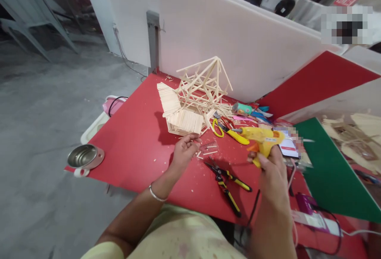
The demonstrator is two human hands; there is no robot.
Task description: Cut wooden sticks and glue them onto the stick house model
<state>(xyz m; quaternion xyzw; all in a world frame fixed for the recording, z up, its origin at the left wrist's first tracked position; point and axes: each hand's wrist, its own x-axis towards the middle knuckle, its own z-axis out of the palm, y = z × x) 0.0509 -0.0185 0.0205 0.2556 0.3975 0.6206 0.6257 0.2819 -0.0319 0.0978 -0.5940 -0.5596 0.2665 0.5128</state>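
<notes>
My right hand [272, 164] is wrapped round the handle of a yellow hot glue gun [262, 135], raised above the table's right side with its nozzle pointing left. My left hand [185, 150] is over the middle of the table, fingers curled into a pinch; whatever is between the fingertips is too small to make out. Just beyond it stands a house-like model of thin wooden sticks [205, 88], with slatted panels [187, 121] and an open frame rising to a peak. Short cut sticks [210, 152] and a clear ruler-like strip lie beside the left fingertips.
Black-and-yellow pliers [228, 187] lie near the front edge of the red table [133, 140]. Yellow-handled scissors [218, 128], a yellow cutter [238, 136] and a green roll [242, 109] lie behind. A metal cup [85, 158] stands at the left corner. Cables hang at right.
</notes>
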